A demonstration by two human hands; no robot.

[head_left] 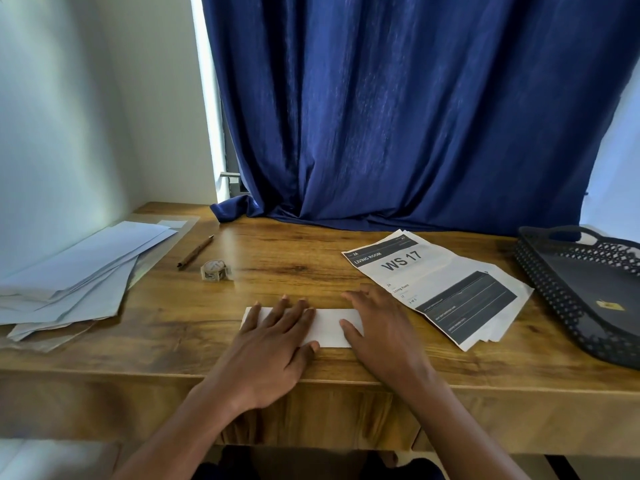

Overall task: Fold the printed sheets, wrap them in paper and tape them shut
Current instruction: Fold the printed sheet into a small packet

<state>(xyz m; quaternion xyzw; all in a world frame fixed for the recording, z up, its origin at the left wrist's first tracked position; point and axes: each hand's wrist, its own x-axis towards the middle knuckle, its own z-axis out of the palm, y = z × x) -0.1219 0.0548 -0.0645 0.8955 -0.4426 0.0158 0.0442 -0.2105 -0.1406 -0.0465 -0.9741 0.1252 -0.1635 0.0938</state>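
Both hands lay flat, fingers straight, grasping nothing — the left hand (273,332) and right hand (375,323) pressed a folded white sheet (329,329) near the desk's (277,251) front edge. Folding seemed underway; next likely needed wrapping paper (79,271) and the tape roll (215,270).

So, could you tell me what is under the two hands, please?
Both hands, left and right, press flat on a folded white sheet lying on the desk. Its covered parts are hidden.

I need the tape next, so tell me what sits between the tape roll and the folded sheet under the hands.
In the head view, only bare wooden table lies between the tape roll and the folded sheet; the pencil lies beyond the roll.
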